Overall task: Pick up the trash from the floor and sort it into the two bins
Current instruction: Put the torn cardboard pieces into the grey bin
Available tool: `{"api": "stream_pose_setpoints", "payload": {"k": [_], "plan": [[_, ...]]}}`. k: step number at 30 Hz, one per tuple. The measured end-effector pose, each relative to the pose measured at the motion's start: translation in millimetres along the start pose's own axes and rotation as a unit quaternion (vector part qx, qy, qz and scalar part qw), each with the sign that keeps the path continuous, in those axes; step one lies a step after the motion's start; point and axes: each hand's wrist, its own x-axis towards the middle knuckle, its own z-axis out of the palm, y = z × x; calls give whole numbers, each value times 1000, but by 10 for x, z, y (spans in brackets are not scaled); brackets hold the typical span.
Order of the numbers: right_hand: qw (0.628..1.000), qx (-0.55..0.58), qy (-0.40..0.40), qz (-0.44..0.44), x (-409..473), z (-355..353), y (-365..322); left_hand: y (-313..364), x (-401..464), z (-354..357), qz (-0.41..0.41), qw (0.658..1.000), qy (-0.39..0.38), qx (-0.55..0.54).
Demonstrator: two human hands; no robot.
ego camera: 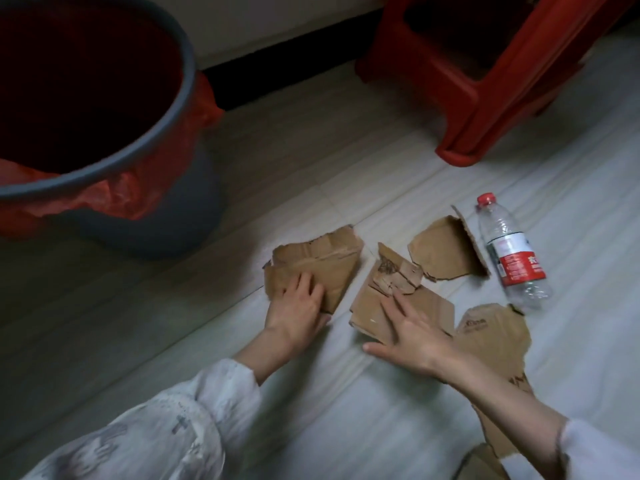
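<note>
Cardboard scrap (483, 460) cut off below; bin (180, 81) interior too dark.

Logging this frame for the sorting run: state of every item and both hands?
left hand: fingers on the left cardboard piece, flat on floor
right hand: fingers spread on the middle cardboard piece
folded cardboard piece: untouched, one flap raised
plastic bottle: capped, lying down, untouched
grey bin: upright, red liner

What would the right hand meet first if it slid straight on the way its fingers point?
Probably the torn, crumpled part of the cardboard piece that the right hand already rests on; depth is unclear.
</note>
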Motion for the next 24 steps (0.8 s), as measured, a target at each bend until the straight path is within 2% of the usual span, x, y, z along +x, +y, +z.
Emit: {"api": "stream_pose_setpoints", "payload": {"k": [4,9,16,20,24], "plan": [[999,-20,49,3,58,176,79,-71,139,45,-39,999,22,-9],[997,-34,75,7,179,377,98,-84,318,115,-56,995,42,68],[995,-31,91,-15,110,393,178,62,443,114,-129,991,35,12],[995,-32,86,-24,29,307,167,105,476,84,-123,991,38,-42],[988,-39,138,-57,-72,217,196,-5,355,71,-87,994,27,-60]]}}
